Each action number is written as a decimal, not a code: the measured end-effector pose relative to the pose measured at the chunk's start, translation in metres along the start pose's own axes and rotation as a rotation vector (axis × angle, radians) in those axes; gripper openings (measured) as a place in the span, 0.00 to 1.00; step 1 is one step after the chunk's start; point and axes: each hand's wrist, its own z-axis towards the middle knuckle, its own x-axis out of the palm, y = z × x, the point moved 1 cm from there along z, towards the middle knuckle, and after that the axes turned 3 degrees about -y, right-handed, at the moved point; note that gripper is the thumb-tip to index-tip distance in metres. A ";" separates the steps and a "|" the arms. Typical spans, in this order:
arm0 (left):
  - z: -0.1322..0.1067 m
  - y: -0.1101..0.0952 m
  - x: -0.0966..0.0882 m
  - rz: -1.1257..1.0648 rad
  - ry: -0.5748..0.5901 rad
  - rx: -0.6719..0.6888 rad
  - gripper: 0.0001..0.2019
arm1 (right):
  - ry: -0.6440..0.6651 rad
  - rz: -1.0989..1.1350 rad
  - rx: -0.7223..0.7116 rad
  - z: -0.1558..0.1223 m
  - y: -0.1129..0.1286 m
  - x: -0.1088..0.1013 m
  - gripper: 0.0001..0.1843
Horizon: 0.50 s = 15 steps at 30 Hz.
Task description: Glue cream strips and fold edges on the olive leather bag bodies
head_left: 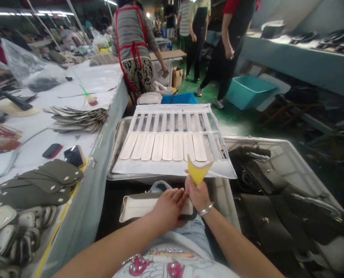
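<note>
A dark grey-green bag piece with a cream panel (138, 207) on its upper face rests across my lap. My left hand (169, 202) lies over the panel's right half with its fingers stretched out flat, covering part of it. My right hand (197, 195), a silver bracelet at its wrist, is closed around a yellow notched piece (199, 173), thin and sheet-like, whose two points stick up. Its fingers meet the left fingertips beside the panel's right end. Just beyond, a white slotted board (172, 168) carries a row of cream strips (159, 146).
On the left table (82, 83) lie stacked strips (79, 119), a phone (74, 156), dark flat pieces (41, 181) and a brush (89, 98). A crate (287, 154) of dark bags stands to the right. Several people, a blue-green tub (249, 92) and a blue bin (180, 98) are ahead.
</note>
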 end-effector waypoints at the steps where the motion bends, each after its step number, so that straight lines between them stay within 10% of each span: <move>1: 0.000 -0.001 0.001 0.010 -0.002 -0.010 0.43 | 0.021 0.048 0.018 0.002 0.002 0.000 0.19; 15: -0.009 -0.001 0.001 -0.002 -0.074 -0.040 0.44 | -0.098 0.173 -0.054 -0.009 -0.002 0.000 0.18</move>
